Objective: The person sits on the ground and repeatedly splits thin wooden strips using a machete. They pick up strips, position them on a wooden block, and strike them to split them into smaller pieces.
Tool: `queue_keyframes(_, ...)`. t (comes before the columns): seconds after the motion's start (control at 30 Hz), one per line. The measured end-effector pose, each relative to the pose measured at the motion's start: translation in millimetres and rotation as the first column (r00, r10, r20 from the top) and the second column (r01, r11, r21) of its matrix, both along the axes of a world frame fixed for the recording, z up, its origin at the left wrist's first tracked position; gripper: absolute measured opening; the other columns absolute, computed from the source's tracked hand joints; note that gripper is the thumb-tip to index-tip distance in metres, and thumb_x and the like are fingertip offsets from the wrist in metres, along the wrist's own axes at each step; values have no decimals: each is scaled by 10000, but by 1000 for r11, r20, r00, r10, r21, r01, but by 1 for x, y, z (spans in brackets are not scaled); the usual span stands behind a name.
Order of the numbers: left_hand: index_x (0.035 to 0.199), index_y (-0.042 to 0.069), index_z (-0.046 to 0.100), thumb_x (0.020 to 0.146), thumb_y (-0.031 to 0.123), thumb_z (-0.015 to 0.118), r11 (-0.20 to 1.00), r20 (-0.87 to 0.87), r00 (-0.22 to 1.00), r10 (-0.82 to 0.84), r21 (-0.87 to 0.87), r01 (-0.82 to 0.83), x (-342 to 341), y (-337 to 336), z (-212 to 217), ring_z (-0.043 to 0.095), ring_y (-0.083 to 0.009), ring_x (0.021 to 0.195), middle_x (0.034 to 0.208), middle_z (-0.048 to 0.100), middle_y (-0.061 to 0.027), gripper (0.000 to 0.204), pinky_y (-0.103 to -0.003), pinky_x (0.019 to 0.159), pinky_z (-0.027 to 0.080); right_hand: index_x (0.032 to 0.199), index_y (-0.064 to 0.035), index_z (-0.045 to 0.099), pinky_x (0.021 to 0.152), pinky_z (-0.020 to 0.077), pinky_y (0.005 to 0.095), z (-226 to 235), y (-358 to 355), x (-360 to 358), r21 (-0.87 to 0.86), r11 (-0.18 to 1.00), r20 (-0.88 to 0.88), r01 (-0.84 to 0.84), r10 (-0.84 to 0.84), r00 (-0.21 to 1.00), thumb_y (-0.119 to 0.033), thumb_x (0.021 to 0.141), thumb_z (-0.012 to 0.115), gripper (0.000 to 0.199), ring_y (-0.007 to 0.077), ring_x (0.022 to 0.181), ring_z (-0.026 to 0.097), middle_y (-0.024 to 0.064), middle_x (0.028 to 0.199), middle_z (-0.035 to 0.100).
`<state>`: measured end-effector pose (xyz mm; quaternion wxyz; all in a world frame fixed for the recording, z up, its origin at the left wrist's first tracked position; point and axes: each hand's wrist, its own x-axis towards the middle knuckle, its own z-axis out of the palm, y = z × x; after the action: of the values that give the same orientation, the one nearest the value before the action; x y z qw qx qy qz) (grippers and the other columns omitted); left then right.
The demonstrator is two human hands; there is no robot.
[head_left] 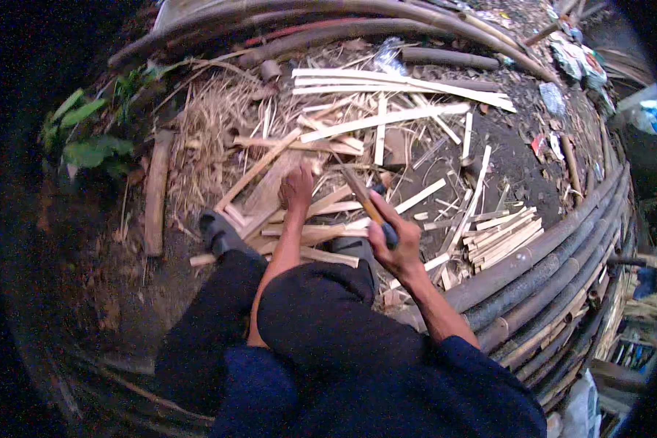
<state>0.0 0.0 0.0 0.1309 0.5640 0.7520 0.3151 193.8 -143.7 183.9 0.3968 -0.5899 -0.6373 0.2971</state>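
My right hand (399, 237) is wrapped round the handle of a knife (358, 188). Its long blade slants up and to the left, toward my other hand. My left hand (297, 188) is curled closed over a broad wooden block (269, 191) lying on the ground; what its fingers hold, if anything, cannot be made out. Around both hands lie split pale sticks, one long stick (259, 169) slanting beside the block. Further off, a pale split strip (387, 122) crosses other strips.
A stack of short split sticks (505, 237) lies to the right. Beyond it run long bamboo poles (547, 252), with more poles (328, 29) along the far side. A log (158, 193) and green leaves (98, 150) are at the left. My sandalled foot (220, 232) stands near the block.
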Motion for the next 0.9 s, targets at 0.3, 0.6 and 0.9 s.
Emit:
queue_keyframes(0.3, 1321, 65, 402, 762, 196, 710, 914, -217, 943, -252, 266, 305, 28, 36, 43, 361, -412, 1226, 1346, 343, -249, 652, -488, 1011, 324, 1366, -11, 416, 477, 348, 216, -62, -53, 116, 88, 750, -139, 656, -643, 754, -340, 911, 551, 578, 55, 554, 419, 24, 783, 555)
queue_keyframes(0.6, 971, -1, 651, 780, 165, 684, 791, -120, 783, -610, -26, 611, 42, 134, 7, 631, -269, 778, 827, 641, -156, 255, -371, 699, 491, 1455, -115, 224, 653, 478, 399, -155, -84, 117, -148, 878, 355, 456, -383, 853, -237, 822, 669, 783, 350, 740, 607, 204, 898, 626)
queue_keyframes(0.9, 947, 5, 667, 845, 174, 671, 889, 662, 687, -300, -67, 453, -80, 122, 174, 531, -84, 614, 771, 622, 7, 197, -235, 591, 442, 1102, -18, 565, 803, 469, 463, -181, -34, 89, -370, 928, 391, 37, 120, 913, -209, 817, 641, 351, 417, 946, 559, 234, 1058, 561)
